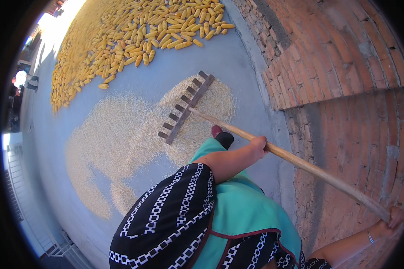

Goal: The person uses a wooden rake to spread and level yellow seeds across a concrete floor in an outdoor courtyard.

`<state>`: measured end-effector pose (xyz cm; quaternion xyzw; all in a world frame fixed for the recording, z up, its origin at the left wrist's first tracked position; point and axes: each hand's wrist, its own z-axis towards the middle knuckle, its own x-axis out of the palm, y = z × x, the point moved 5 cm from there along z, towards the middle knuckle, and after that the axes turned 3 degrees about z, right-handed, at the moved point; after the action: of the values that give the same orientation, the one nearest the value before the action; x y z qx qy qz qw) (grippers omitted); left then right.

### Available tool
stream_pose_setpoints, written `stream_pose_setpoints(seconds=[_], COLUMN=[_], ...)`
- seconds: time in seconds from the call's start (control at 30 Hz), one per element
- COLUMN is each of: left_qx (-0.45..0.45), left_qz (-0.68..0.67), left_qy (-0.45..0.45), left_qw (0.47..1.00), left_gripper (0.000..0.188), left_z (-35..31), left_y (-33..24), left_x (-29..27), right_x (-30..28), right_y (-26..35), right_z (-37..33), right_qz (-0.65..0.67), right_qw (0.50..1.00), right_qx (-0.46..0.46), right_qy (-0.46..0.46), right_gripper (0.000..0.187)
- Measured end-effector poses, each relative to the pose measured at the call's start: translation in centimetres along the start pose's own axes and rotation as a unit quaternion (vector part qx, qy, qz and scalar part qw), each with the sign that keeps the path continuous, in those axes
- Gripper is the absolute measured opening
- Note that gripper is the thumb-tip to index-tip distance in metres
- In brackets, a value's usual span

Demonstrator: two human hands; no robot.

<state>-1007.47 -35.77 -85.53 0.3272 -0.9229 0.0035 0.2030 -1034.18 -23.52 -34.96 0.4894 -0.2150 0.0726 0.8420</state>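
Note:
A wooden rake slants across the view, its long pale handle running from the lower right up to a dark toothed head. My left hand is wrapped round the middle of the handle, with that arm reaching across my front. At the far right, my right hand grips the handle's end; a bracelet sits on that wrist. The rake head is over a layer of pale grain spread on the grey floor. Its several blocky teeth stick out toward the upper left. Whether they touch the grain, I cannot tell.
Many yellow corn cobs cover the ground ahead. A brick wall rises along the right, close to the handle. My foot in a dark red shoe is beside the grain. Pale railings stand at the far left.

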Motion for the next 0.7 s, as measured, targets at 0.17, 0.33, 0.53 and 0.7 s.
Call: stream_pose_setpoints(seconds=[0.17,0.33,0.53,0.7], left_qx=[0.009,0.031,0.083,0.121], left_qz=[-0.049,-0.093,-0.174,-0.235], left_qy=[0.051,0.051,0.060,0.001], left_qw=[0.997,0.994,0.980,0.964], left_gripper=[0.020,0.018,0.016,0.015], left_z=[1.0,0.1,1.6,0.3], left_y=[-4.4,-8.9,-12.9,-17.2], left_x=[3.1,4.2,3.0,0.4], right_x=[-4.5,-0.9,4.2,7.3], right_y=[-1.0,-7.8,-15.6,-22.9], right_z=[7.9,16.3,22.3,24.8], right_qz=[-0.316,0.045,0.070,0.154], right_qw=[0.918,0.998,0.973,0.955], right_qx=[-0.174,-0.013,0.068,0.113], right_qy=[-0.166,0.033,0.210,0.227], right_gripper=[0.025,0.020,0.023,0.024])
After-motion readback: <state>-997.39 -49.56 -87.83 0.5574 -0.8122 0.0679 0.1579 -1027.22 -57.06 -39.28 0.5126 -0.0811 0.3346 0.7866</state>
